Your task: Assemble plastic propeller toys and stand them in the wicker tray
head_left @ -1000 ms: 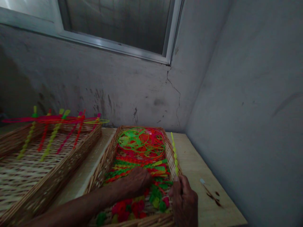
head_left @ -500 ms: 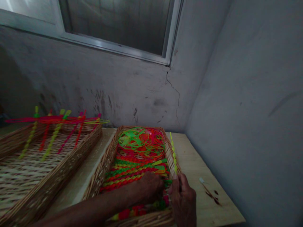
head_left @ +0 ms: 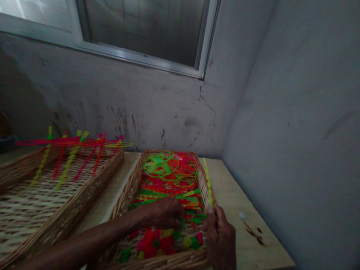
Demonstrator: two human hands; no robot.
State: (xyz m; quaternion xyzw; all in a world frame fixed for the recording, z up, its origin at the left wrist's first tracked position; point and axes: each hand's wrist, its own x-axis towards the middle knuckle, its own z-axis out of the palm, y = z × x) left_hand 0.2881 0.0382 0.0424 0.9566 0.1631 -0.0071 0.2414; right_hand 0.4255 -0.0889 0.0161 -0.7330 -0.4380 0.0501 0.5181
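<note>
Only two bits of the person make it into the shot, and the light's pretty dim, so don't expect much detail lol. The left forearm (head_left: 84,240) comes in from about 8 o'clock, long, lean and bare, and ends in a broad left hand (head_left: 160,213) with knobbly knuckles just below the middle of the frame. The right hand (head_left: 221,240) sits around 5 o'clock, chunky and creased, with a short, blunt thumbnail (head_left: 210,210) at its top. Its wrist gets cut off by the frame edge.
</note>
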